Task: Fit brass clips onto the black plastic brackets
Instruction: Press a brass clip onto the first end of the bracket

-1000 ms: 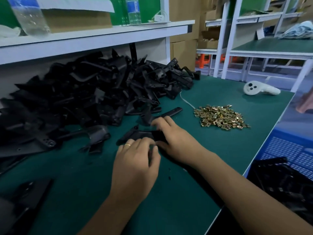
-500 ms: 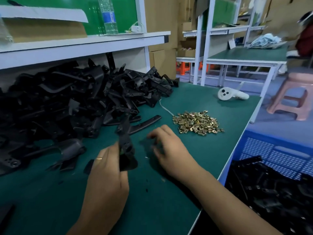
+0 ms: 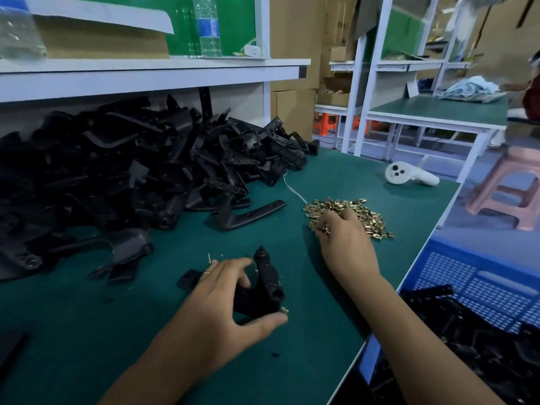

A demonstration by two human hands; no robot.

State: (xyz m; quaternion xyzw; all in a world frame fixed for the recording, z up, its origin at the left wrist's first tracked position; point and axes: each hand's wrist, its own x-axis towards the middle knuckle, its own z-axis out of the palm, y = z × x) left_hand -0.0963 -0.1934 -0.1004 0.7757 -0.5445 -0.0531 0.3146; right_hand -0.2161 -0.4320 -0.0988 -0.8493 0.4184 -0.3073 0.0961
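Now we see the left hand curled round a black bracket on the green counter, a brass clip at its near end. Our right hand digs bent fingers into the clip pile, pinching clips.

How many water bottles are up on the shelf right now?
2: one clear water bottle with a blue label stands mid-shelf; another bottle sits at the far left, cut off by the frame. More may be out of view.
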